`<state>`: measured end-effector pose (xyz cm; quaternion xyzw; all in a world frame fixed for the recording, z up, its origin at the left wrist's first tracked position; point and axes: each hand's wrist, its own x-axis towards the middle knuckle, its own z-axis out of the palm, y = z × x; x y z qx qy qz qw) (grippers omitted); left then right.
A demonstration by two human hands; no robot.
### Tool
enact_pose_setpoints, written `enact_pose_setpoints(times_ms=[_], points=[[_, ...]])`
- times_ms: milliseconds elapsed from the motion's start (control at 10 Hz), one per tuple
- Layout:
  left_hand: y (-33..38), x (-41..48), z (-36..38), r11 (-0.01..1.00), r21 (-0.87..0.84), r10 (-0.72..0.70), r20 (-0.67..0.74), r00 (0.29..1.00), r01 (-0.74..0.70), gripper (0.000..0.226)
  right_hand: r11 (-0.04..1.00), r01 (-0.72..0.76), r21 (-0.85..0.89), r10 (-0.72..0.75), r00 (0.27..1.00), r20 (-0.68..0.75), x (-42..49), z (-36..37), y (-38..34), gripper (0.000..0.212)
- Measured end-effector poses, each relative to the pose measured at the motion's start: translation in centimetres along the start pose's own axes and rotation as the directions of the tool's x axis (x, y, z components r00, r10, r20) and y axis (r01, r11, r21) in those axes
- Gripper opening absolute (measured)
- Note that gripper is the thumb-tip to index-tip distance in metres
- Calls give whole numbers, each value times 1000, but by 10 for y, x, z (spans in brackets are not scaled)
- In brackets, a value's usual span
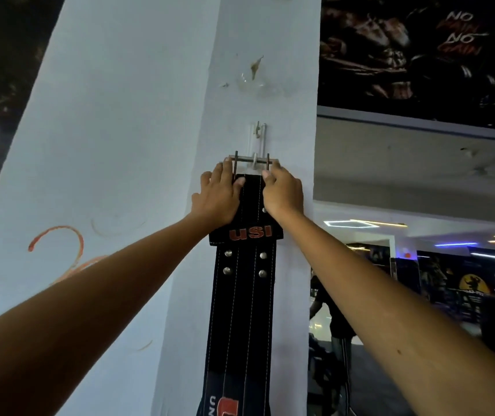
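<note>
Left grip (214, 199), right grip (282, 193) on belt (244, 280)

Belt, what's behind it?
The pillar, with a hook at the buckle. The belt hides the pillar behind it, and the left hand and right hand holding it cover its top edges.

A gym, seen at a white painted pillar (138, 130).
A dark wall poster (405, 55) reads "NO PAIN NO GAIN"; a black stitched leather lifting belt (244, 280) lettered "USI" in red hangs down the pillar from a small white wall hook (258, 136); farther back are glowing strip ceiling lights (357, 224) and a round yellow emblem (474, 284) of a flexing figure.
</note>
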<state>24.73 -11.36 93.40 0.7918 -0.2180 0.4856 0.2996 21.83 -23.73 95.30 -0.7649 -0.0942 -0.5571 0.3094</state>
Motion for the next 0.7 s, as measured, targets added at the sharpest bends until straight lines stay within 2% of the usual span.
enact_pose_setpoints(times_ms=[100,200,300,400,600,700], points=[[-6,-24,-13,984,152,69,155,986,-92,64,983,80,-163,-64,993,100,-30,-4,4,53],[-6,-61,-16,978,140,133,169,977,-157,61,971,165,-175,-147,983,111,-68,0,11,54],[-13,-99,-12,971,130,177,161,971,-198,59,966,174,-190,-151,980,126,-99,3,17,56],[-28,-121,-11,968,124,199,159,967,-220,60,933,210,-293,-164,971,172,-122,-2,18,61],[-42,-144,-18,970,46,226,204,953,-240,61,889,210,-407,-94,953,288,-136,-19,4,63],[-43,-148,-31,982,-21,189,181,965,-188,60,895,198,-400,-73,949,306,-148,-30,-8,59]])
